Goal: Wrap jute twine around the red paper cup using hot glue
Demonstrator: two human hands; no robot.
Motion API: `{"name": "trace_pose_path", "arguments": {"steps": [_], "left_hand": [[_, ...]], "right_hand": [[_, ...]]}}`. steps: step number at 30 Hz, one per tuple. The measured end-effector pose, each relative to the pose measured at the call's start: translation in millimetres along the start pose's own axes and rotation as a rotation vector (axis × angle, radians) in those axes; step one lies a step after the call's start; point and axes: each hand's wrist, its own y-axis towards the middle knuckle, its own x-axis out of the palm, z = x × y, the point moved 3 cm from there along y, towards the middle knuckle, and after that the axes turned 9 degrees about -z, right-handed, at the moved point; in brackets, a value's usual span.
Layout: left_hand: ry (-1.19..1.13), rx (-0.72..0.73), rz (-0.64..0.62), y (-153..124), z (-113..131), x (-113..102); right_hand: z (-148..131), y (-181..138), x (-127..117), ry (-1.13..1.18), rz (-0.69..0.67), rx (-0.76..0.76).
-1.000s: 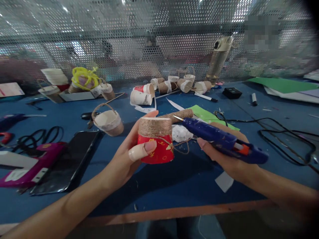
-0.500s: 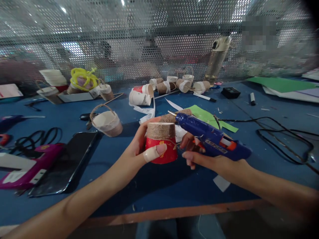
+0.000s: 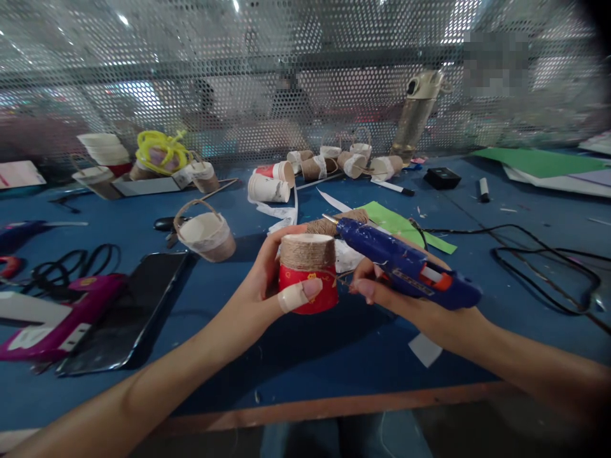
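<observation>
A red paper cup (image 3: 305, 296) stands upright in my left hand (image 3: 277, 280), fingers wrapped behind it and a bandaged thumb across its front. Brown twine (image 3: 308, 253) is wound around the cup's upper part, just under the rim. A loose twine end runs right from the cup to my right hand (image 3: 382, 289), where thumb and fingertips pinch it. That same hand also carries a blue hot glue gun (image 3: 396, 254), lying over the fingers with its nozzle pointing left above the twine. Behind the cup lies a roll of twine (image 3: 324, 226), partly hidden.
A small handled basket (image 3: 207, 235) stands to the left, near a dark phone (image 3: 128, 312) and a magenta tool (image 3: 90, 312). White cups (image 3: 270, 188), several small baskets and a bottle (image 3: 417, 114) stand further back. Green paper (image 3: 391, 222) and a black cable (image 3: 501, 254) lie right.
My right fingers have closed from a looser spread into a pinch on the twine end, which now stretches out from the cup. The cup and glue gun have barely moved.
</observation>
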Motion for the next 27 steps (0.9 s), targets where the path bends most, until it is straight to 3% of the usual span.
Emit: {"name": "trace_pose_path", "arguments": {"steps": [9, 18, 27], "left_hand": [[0.050, 0.008, -0.123, 0, -6, -13], [0.055, 0.020, -0.110, 2, -5, -9], [0.073, -0.025, -0.109, 2, -5, -11]], "right_hand": [[5, -1, -2, -0.025, -0.018, 0.034], [7, -1, -4, -0.053, -0.020, 0.008], [0, -2, -5, -0.041, 0.125, -0.018]]}}
